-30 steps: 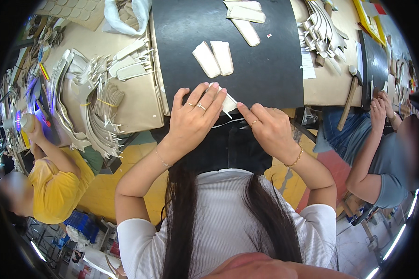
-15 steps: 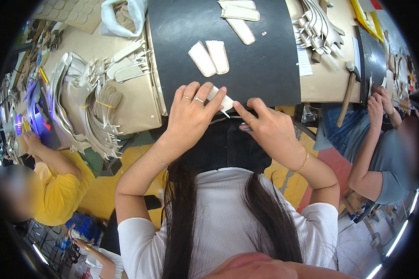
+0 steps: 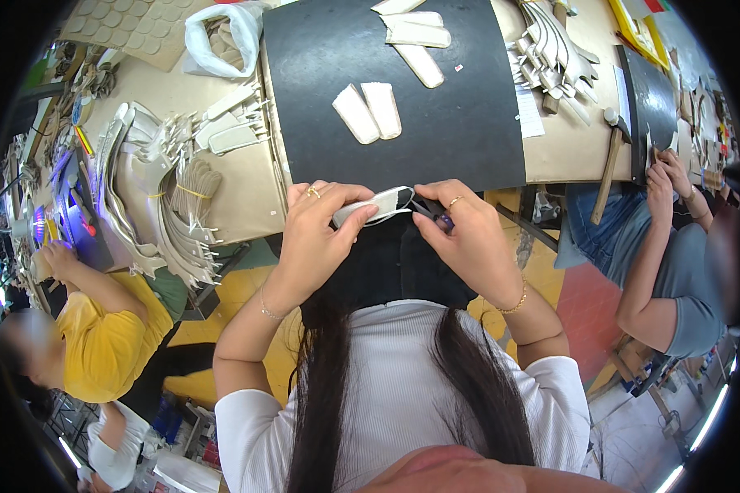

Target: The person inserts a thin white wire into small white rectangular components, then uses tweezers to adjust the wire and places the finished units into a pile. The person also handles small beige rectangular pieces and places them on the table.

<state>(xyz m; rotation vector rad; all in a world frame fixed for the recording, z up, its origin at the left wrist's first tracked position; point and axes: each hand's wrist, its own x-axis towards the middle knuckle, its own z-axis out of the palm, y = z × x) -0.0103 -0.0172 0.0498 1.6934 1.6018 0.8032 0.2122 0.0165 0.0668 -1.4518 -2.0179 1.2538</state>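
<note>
My left hand (image 3: 321, 234) is closed on a pale, rounded strip-like piece (image 3: 384, 202), thumb below and fingers above, at the near edge of the black mat. From the piece's right end a thin, light sliver sticks out. My right hand (image 3: 474, 234) is closed round a small dark tool (image 3: 443, 222), whose front end meets the piece's right end; my fingers hide most of it, so its exact kind does not show. Ahead on the mat lie two similar pale pieces (image 3: 356, 113) side by side, with several more (image 3: 419, 33) overlapping farther back.
The black mat (image 3: 477, 131) covers the middle of the bench. Bundled pale strips (image 3: 193, 193) and a white plastic bag (image 3: 201, 37) are on the left. At the right are curved pale pieces (image 3: 551, 53) and a hammer (image 3: 607, 168). Co-workers sit on both sides.
Both hands have drawn back to the mat's near edge. The piece has turned more level, and my left hand now grips it with the thumb below. The dark tool has come up to its right end.
</note>
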